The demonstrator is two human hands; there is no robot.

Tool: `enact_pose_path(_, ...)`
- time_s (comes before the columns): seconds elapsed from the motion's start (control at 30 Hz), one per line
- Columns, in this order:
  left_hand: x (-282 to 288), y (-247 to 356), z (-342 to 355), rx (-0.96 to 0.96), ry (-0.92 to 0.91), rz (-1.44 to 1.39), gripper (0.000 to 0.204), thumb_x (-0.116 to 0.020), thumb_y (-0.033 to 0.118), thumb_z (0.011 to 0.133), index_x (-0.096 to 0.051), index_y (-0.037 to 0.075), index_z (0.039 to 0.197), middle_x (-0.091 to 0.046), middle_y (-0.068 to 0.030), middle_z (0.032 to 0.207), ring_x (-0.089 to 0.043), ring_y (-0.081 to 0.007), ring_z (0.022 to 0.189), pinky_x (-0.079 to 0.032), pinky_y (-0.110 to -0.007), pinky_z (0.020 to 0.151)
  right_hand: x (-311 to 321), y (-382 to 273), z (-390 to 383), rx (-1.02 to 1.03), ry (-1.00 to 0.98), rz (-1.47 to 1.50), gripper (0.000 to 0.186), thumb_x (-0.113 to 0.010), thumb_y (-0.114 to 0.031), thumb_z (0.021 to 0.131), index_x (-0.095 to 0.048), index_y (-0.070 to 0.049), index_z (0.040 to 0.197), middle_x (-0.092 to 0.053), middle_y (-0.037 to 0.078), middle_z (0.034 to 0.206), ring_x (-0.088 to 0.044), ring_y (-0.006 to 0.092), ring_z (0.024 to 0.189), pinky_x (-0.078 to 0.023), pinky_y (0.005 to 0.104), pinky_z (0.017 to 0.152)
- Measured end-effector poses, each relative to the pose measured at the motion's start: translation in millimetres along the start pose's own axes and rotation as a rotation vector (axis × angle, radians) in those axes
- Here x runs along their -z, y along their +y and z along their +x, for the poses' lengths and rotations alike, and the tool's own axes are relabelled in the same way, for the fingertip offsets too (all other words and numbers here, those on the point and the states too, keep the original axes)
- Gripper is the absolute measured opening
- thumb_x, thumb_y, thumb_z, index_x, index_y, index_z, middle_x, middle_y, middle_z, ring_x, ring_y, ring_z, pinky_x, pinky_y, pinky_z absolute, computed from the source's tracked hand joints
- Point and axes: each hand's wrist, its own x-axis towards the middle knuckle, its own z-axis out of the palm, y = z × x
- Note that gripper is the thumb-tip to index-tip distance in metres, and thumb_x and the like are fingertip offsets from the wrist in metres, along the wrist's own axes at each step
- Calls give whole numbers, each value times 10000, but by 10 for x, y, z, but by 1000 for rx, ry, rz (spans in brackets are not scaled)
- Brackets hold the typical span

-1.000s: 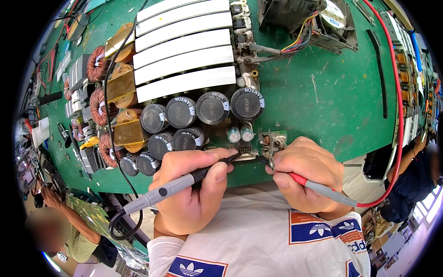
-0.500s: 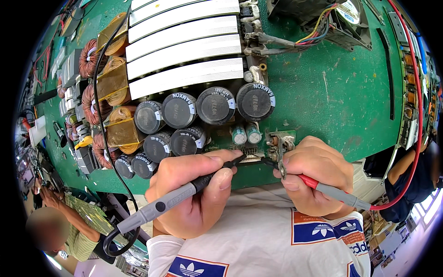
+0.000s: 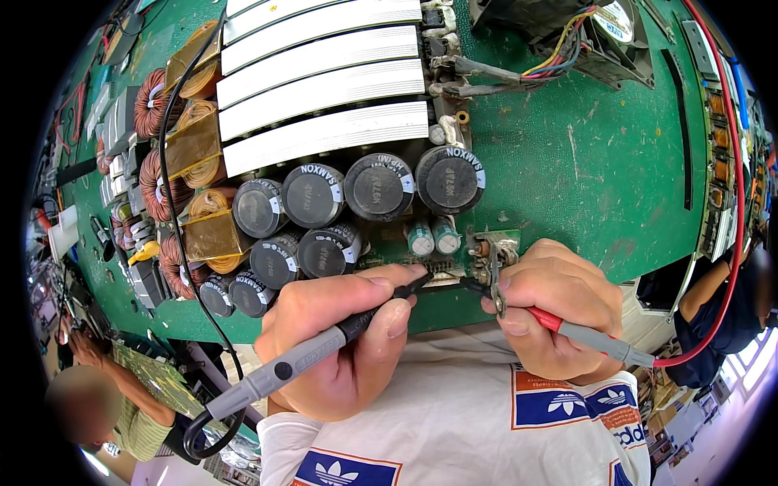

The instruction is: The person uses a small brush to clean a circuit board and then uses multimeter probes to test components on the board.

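Pinched in my left hand [image 3: 336, 348] is a grey-and-black test probe [image 3: 279, 371], its dark tip pointing at small parts near the board's front edge. My right hand [image 3: 563, 312] grips a red-and-grey test probe [image 3: 596, 338]. Its dark tip points left toward the same edge, close to the other tip; I cannot tell whether either touches metal. A small upright board with a metal bracket [image 3: 498, 279] stands against my right fingertips. Just beyond the tips, the large circuit board carries two small green-topped capacitors [image 3: 420, 240], several big black capacitors [image 3: 381, 186] and long silver heat sinks [image 3: 324, 134].
Copper-wound coils [image 3: 154, 185] and yellow-taped transformers [image 3: 212, 236] line the board's left side. A black lead [image 3: 167, 154] crosses it; a red lead [image 3: 738, 178] curves along the right. Fans with coloured wires [image 3: 600, 40] sit far right on the green mat [image 3: 583, 174]. Other people work at both sides.
The large board's left side has shifted very slightly left and nearer. Both hands keep almost the same place and grip on their probes.
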Motion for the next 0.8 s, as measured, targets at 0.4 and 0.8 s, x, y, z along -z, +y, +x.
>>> enact_pose_path(0.4,2,-1,-8,20,3,-26,293,-597,197,1007,-402,2,1106,-672,-244,877,-720,-291,778,-617,-337,651,-8,-16,1,-14,-2,2,317,-815,73,646,-685,8,927,-678,118,775,-636,247,623,-455,317,550)
enact_pose_path(0.8,21,5,9,-17,-25,7,279,-601,178,1004,-408,6,1108,-683,-272,914,-721,-295,777,-615,-350,658,-4,-21,24,10,-12,-25,299,-829,56,654,-691,-4,913,-677,99,774,-631,240,615,-459,316,550)
